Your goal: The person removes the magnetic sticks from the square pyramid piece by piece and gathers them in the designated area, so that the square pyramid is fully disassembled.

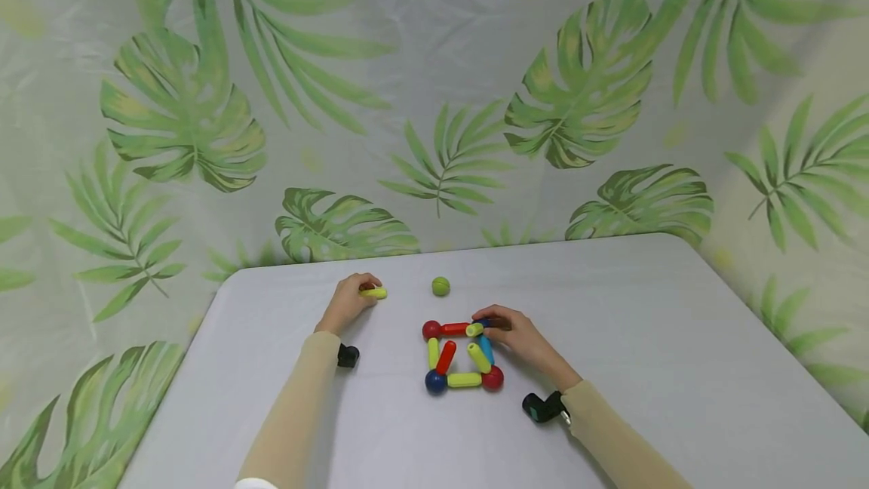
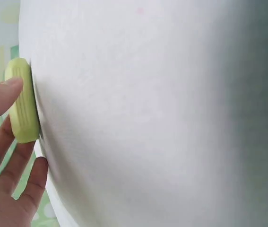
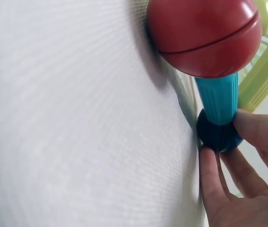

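Observation:
Toward the back left of the table, my left hand [image 1: 349, 302] pinches a yellow-green magnetic rod [image 2: 22, 104], thumb on its near face. A square of magnetic rods and balls lies at the middle. My right hand [image 1: 517, 334] grips the dark blue ball [image 3: 219, 135] at its back right corner. A light blue rod [image 3: 219, 97] joins that ball to a red ball [image 1: 492, 378]. A red rod [image 1: 445, 358] and a yellow-green rod [image 1: 479, 357] stick up from the front corners. Another short yellow-green rod [image 1: 475, 329] shows beside my right fingertips.
A green ball [image 1: 440, 286] sits behind the square. Another red ball [image 1: 431, 330] forms the back left corner, and a second dark blue ball [image 1: 436, 381] the front left. The white table [image 1: 665, 338] ends at a leaf-patterned cloth [image 1: 441, 96] behind.

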A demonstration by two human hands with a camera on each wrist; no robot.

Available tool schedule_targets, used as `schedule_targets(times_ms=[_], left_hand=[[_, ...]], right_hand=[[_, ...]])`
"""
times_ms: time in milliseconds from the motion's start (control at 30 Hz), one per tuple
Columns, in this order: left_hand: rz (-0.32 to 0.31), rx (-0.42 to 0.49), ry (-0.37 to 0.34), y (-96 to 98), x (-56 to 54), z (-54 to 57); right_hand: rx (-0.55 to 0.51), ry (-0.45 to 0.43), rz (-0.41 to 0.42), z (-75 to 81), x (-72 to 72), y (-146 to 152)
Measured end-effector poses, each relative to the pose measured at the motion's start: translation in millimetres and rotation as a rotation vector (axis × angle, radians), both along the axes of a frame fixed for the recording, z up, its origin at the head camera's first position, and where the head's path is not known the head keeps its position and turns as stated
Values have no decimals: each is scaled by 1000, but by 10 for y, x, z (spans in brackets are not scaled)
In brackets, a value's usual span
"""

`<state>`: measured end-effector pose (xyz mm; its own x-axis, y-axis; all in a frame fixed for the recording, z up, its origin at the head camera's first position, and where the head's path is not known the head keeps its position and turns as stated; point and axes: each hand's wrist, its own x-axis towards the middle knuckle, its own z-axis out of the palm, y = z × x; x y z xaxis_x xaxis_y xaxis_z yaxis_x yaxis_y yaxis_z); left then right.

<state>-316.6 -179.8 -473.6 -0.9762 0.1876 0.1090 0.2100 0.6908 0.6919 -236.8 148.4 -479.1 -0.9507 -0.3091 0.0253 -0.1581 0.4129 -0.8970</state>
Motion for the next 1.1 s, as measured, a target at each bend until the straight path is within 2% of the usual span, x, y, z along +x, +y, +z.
schedule_targets(times_ms=[100, 167, 233, 300, 367, 433, 500, 600, 733, 800, 867, 967, 1033, 1100], left_hand=[[-10, 75, 72, 85, 73, 20], [-53, 160, 102, 233, 177, 62], [-131, 231, 94, 443, 311, 114], [-211, 274, 33, 678, 457, 173], [-278, 272, -33, 899, 573, 210], [-325, 248, -74, 1077, 637, 229], [-352, 231, -107, 1196, 651, 226], [-369, 232, -136, 1247, 625, 201], [-335, 259, -148, 1161, 597, 201], [-291, 288, -134, 1061, 599, 202], [-239, 355, -135, 940, 594, 189], [-136, 473, -144, 703, 569, 156], [-48, 540, -155, 523, 538, 120], [52, 570, -166, 342, 496, 73]], right_hand=[[-5, 0, 13, 137, 80, -24], [2, -3, 17, 244, 143, -30], [3, -4, 20, 307, 184, -31], [3, -5, 27, 326, 199, -28], [-6, 2, 34, 289, 175, -16], [-22, 8, 42, 200, 117, 1], [-35, 24, 53, 83, 42, 27], [-45, 30, 68, -65, -47, 47], [-42, 14, 54, -115, -81, 63], [-39, 4, 36, -107, -78, 55], [-36, 0, 22, -99, -77, 48], [-28, -7, 12, -90, -70, 39], [-19, -12, 7, -94, -65, 35], [-14, -18, 5, -100, -60, 33]])
